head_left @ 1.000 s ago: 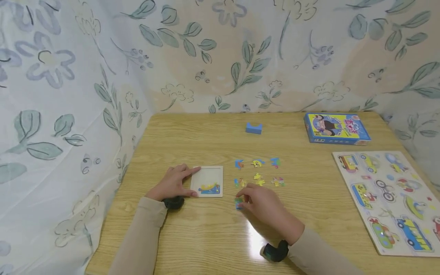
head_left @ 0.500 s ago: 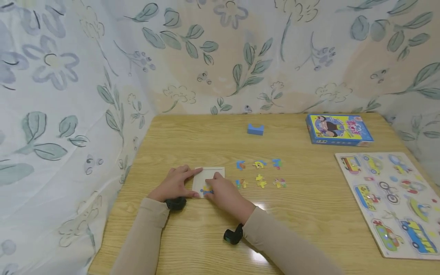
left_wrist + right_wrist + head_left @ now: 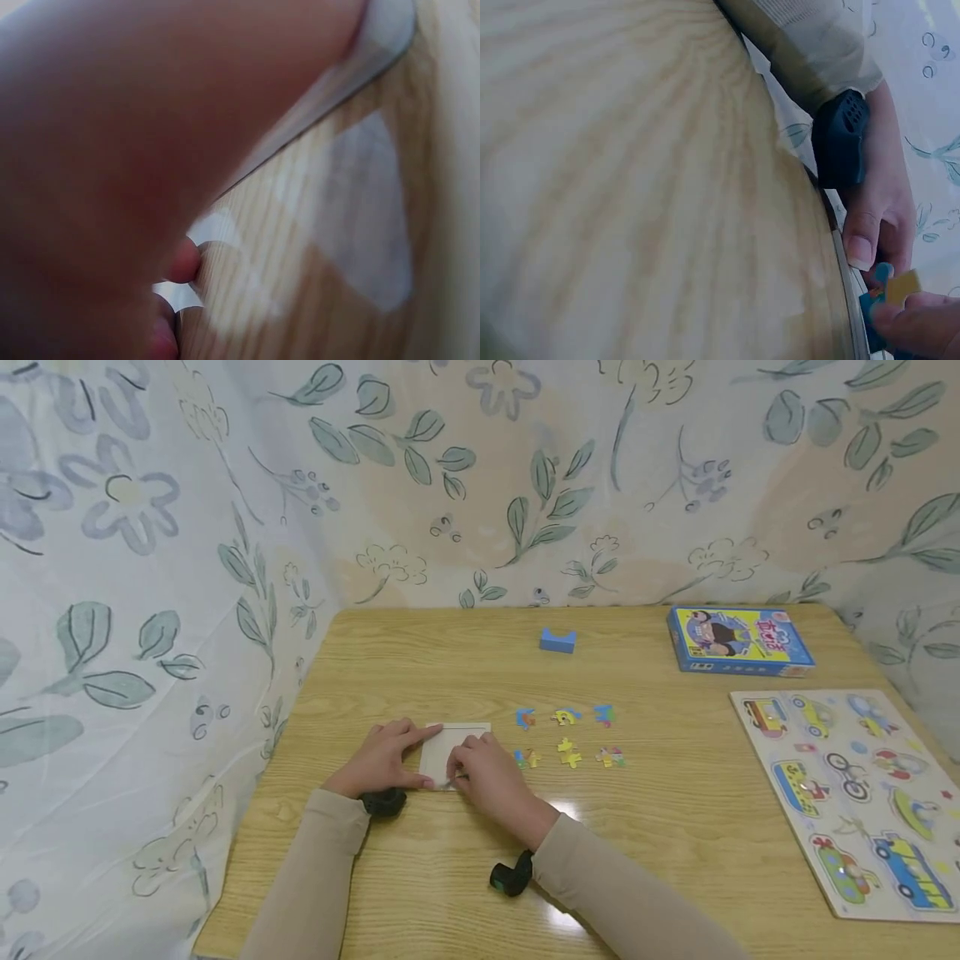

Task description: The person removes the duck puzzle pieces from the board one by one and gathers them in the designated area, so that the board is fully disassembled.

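Observation:
A small white puzzle tray [image 3: 441, 747] lies on the table. My left hand [image 3: 381, 760] rests at its left side, forefinger stretched to the upper left corner and thumb pressing the near rim. Over the tray's lower right part, my right hand [image 3: 491, 779] pinches a small jigsaw piece [image 3: 904, 288], whose tan side shows in the right wrist view. Blue jigsaw pieces [image 3: 869, 315] sit low by the tray's edge there. In the head view my right hand hides them. The left wrist view is mostly filled by my blurred left hand [image 3: 150, 135].
Right of the tray, loose jigsaw pieces [image 3: 569, 753] lie in two rows. A blue notched block [image 3: 558, 642] stands farther back. At the right are a blue and yellow box [image 3: 738, 641] and a large vehicle puzzle board [image 3: 855, 802]. Floral cloth [image 3: 480, 510] hangs behind the table.
My right hand has carried a green and blue jigsaw piece left from the table to the tray, and its fingers have since curled more there. My left hand has stayed on the tray.

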Demonstrator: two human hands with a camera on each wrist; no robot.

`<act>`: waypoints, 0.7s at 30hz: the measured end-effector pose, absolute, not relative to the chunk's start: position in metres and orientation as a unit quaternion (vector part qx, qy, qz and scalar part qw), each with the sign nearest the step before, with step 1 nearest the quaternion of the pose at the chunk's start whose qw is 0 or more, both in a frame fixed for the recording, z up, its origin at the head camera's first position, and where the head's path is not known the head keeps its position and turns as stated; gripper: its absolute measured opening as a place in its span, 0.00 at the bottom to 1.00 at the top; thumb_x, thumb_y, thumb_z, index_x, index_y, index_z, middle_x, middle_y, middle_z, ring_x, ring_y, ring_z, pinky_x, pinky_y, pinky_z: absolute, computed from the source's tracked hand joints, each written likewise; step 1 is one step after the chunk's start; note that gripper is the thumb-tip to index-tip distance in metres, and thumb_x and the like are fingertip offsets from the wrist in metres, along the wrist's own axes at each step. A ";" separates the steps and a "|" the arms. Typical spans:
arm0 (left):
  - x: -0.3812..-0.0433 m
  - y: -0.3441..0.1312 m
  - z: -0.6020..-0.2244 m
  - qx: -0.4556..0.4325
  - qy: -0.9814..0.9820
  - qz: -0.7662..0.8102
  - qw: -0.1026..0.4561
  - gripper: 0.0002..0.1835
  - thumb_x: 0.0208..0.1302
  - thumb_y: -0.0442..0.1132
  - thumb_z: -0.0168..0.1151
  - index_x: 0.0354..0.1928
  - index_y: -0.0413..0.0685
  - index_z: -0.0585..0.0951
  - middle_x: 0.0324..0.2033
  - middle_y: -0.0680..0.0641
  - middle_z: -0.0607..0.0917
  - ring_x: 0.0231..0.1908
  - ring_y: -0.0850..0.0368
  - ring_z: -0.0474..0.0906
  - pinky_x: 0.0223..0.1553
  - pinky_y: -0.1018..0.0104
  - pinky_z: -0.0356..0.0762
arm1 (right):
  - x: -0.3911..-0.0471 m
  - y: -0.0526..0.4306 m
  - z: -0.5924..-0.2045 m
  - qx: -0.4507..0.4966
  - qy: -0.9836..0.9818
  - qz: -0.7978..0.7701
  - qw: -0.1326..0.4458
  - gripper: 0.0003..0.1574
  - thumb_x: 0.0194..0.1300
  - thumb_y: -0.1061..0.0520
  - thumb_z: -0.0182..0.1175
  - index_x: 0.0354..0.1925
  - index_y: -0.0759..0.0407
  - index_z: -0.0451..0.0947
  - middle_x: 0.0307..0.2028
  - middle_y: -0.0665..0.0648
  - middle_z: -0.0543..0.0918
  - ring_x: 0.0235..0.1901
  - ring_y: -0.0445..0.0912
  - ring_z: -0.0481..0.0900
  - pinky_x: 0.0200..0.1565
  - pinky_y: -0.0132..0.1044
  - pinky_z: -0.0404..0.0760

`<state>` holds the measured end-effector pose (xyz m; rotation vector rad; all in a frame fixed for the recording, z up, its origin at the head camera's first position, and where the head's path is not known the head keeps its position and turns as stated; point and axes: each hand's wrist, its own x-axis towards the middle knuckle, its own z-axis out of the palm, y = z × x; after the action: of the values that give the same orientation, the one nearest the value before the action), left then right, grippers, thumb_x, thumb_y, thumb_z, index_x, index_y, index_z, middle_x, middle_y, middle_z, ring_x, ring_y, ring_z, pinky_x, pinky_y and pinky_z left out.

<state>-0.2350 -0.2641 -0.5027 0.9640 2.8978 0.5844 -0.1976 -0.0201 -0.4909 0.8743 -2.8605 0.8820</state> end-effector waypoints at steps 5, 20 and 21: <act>-0.234 -0.261 -0.500 0.299 0.936 0.184 0.028 0.50 0.50 0.60 0.83 0.74 0.53 0.75 0.34 0.57 0.70 0.31 0.61 0.60 0.41 0.57 0.56 | -0.193 -0.006 -0.478 0.264 -0.906 0.332 -0.005 0.07 0.67 0.55 0.74 0.35 0.48 0.84 0.34 0.45 0.82 0.37 0.42 0.76 0.40 0.36 0.77; -0.234 -0.258 -0.499 0.295 0.935 0.194 0.038 0.51 0.50 0.61 0.83 0.75 0.52 0.74 0.36 0.56 0.71 0.33 0.60 0.61 0.43 0.55 0.57 | -0.161 0.156 -0.471 0.208 -0.906 0.356 -0.097 0.10 0.61 0.62 0.76 0.38 0.51 0.86 0.32 0.42 0.82 0.31 0.37 0.77 0.34 0.35 0.78; -0.233 -0.259 -0.500 0.294 0.935 0.196 0.035 0.51 0.49 0.61 0.83 0.74 0.52 0.75 0.36 0.56 0.71 0.32 0.60 0.61 0.42 0.55 0.57 | -0.158 0.158 -0.475 0.208 -0.909 0.349 -0.091 0.10 0.61 0.62 0.77 0.39 0.51 0.86 0.33 0.42 0.81 0.32 0.37 0.76 0.35 0.34 0.78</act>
<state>-0.2335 -0.2585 -0.4997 0.9042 2.8726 0.6028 -0.1585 0.1576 -0.4747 0.6952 -3.0343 1.1665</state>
